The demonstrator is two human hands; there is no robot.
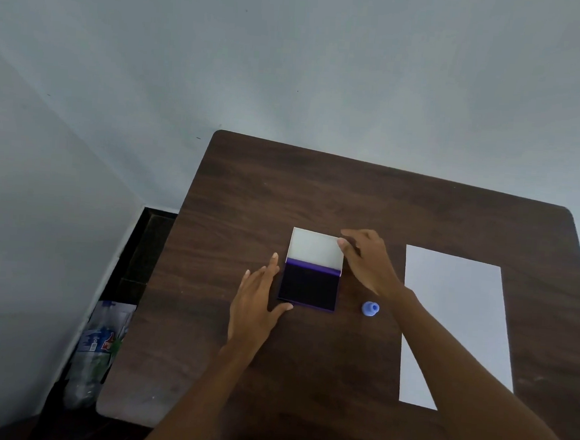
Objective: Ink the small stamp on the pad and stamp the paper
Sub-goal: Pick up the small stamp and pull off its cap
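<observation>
Left hand [255, 306] lies flat with fingers spread, right hand [365, 256] reaches forward, fingers loosely curled, holding nothing

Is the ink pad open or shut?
Open. The ink pad shows its dark inked surface, with the white-lined lid folded back behind it.

head view, high above table [283, 192], tilted forward-down, facing wall corner.

Plain room: wooden table [283, 192], bare walls [292, 65]
</observation>
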